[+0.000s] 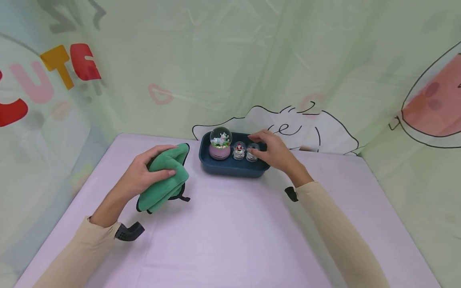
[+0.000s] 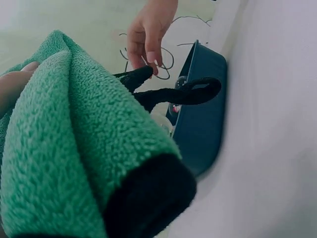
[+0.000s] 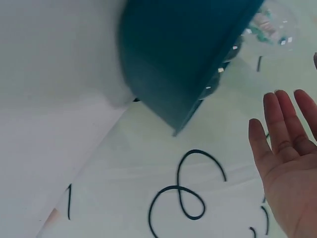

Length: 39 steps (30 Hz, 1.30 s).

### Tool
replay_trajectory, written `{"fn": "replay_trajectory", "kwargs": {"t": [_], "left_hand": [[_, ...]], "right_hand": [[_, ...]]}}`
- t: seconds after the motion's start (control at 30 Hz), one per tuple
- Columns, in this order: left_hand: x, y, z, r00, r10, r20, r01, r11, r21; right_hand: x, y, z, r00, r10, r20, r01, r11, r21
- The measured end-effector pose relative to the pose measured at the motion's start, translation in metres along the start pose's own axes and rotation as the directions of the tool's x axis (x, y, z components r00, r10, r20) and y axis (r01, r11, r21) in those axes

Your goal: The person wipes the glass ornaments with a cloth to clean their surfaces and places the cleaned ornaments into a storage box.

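Observation:
My left hand point(image 1: 138, 175) grips a folded green cloth point(image 1: 166, 178) with black edging and a black loop, held up over the table's left side. In the left wrist view the cloth point(image 2: 74, 134) fills much of the picture. A dark blue tray point(image 1: 230, 169) holds a large snow globe point(image 1: 220, 149) on a pink base and two small snow globes, one with a red figure point(image 1: 239, 150) and one clear point(image 1: 252, 155) at its right. Over the tray's right end hovers my right hand point(image 1: 276, 151), fingers extended; in the right wrist view this hand point(image 3: 292, 163) holds nothing.
A pale lilac cloth covers the table point(image 1: 230, 236). Right behind the tray hangs a pale green printed curtain point(image 1: 230, 72), which also encloses both sides. The tray stands near the table's back edge.

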<state>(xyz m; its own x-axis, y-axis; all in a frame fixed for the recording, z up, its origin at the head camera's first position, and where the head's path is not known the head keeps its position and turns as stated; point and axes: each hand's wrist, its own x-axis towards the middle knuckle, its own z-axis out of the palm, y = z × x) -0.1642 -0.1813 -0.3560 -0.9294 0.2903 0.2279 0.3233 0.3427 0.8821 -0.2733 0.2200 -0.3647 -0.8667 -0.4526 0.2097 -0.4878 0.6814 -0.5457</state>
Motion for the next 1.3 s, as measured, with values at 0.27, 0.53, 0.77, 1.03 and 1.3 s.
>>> {"fn": "replay_trajectory", "kwargs": {"t": [0.27,0.53,0.77,1.03,1.3], "left_hand": [[0.007,0.005,0.007,0.999,0.035,0.040,-0.034,0.999,-0.028],[0.012,0.005,0.011,0.995,0.068,0.079,-0.066,0.997,-0.032],[0.015,0.005,0.011,0.990,0.090,0.110,-0.087,0.996,-0.031],[0.016,0.006,0.006,0.987,0.063,0.149,-0.066,0.998,0.014],[0.011,-0.004,-0.005,0.982,0.022,0.187,-0.042,0.994,0.104]], "right_hand": [[-0.022,-0.033,-0.002,0.998,-0.052,0.023,0.051,0.997,0.056],[-0.044,-0.060,-0.003,0.991,-0.128,0.036,0.127,0.991,0.035],[-0.062,-0.074,-0.004,0.989,-0.143,0.048,0.142,0.989,0.032],[-0.081,-0.083,-0.004,0.991,-0.106,0.084,0.115,0.989,-0.098],[-0.097,-0.084,-0.003,0.987,-0.152,0.053,0.161,0.956,-0.244]]}}
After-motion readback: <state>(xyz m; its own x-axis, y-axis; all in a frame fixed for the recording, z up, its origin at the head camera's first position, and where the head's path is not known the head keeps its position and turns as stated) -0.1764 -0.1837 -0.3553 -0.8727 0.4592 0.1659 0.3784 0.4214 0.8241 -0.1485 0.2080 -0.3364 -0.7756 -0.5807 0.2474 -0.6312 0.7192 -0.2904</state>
